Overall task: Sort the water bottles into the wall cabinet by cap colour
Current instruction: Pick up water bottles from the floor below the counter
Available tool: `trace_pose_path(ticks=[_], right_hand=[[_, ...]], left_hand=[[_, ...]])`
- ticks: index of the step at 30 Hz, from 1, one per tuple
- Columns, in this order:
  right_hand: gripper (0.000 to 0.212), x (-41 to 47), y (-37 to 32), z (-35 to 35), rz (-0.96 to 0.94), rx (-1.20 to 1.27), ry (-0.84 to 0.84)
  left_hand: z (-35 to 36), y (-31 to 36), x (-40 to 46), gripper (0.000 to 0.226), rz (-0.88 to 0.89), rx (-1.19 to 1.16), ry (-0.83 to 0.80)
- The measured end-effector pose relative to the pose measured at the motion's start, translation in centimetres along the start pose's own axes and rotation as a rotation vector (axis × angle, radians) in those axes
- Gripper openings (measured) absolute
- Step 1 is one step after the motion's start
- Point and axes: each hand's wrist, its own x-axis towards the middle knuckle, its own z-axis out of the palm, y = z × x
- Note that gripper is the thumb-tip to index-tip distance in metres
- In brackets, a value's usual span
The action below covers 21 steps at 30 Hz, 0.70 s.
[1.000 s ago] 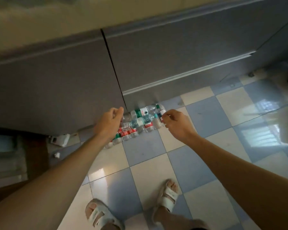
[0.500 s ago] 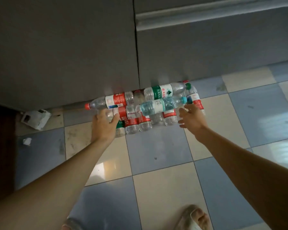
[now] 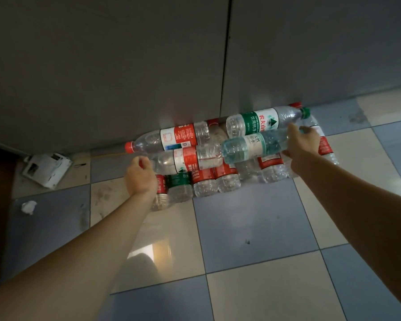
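- The water bottles are clear plastic, ribbed and shiny, catching small glints of light.
- Their labels look like thin glossy film, printed red, green or pale teal.
- The red cap and the green cap are opaque plastic with a dull sheen.
- The cabinet doors are smooth, matt grey panels; whether painted wood or laminate cannot be told.
- The floor is glazed tile in blue and cream, glossy enough to mirror a patch of light, with dirty smudges and dark grout lines.
- A crumpled white scrap looks like paper.
- A white box looks like scuffed matt plastic.
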Motion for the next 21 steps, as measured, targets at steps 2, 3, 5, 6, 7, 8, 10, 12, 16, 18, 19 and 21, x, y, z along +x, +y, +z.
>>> trace_pose_path(ticks=[2, 3, 5, 6, 7, 8, 10, 12, 16, 18, 19, 21], right_hand=[[0.035, 0.2, 0.3, 0.0, 0.032, 0.038, 0.058], [0.030, 0.1, 0.5, -0.2, 0.055, 0.041, 0.089], [0.027, -0.4, 1.1, -0.9, 0.109, 0.051, 0.121], [0.025, -0.9, 1.3, -1.3, 0.135, 0.077, 0.127], [0.025, -1.3, 1.3, -1.7, 0.165, 0.120, 0.130], [0.027, -1.8, 1.2, -2.2, 0.196, 0.174, 0.136], [0.030, -2.9, 0.8, -3.1, 0.220, 0.284, 0.131], [0.023, -4.3, -0.1, -3.6, 0.166, 0.394, 0.081], [0.014, -7.8, -2.6, -4.8, -0.117, 0.329, -0.045], [0.024, -9.4, -4.0, -5.4, -0.286, 0.165, -0.111], [0.029, -10.2, -4.5, -5.7, -0.362, 0.098, -0.151], [0.029, -11.8, -5.1, -6.3, -0.500, 0.013, -0.258]], left_hand=[[-0.1, -0.3, 0.1, 0.027, -0.013, -0.049, -0.010], [-0.2, -0.2, 0.0, 0.025, -0.022, -0.070, -0.013], [-0.5, -0.2, -0.4, 0.022, -0.028, -0.125, -0.009], [-0.8, -0.2, -0.6, 0.021, -0.022, -0.162, -0.008], [-1.2, 0.0, -0.8, 0.018, -0.015, -0.205, -0.012], [-1.6, 0.3, -0.8, 0.016, -0.011, -0.253, -0.022], [-2.7, 1.0, -0.8, 0.014, 0.018, -0.345, -0.066], [-3.8, 1.9, -1.3, 0.013, 0.101, -0.371, -0.122], [-5.4, 4.3, -3.1, 0.012, 0.370, -0.267, -0.165], [-5.9, 5.9, -4.0, 0.016, 0.538, -0.188, -0.189], [-6.0, 6.7, -4.4, 0.018, 0.607, -0.155, -0.230], [-6.1, 8.0, -5.4, 0.021, 0.717, -0.083, -0.348]])
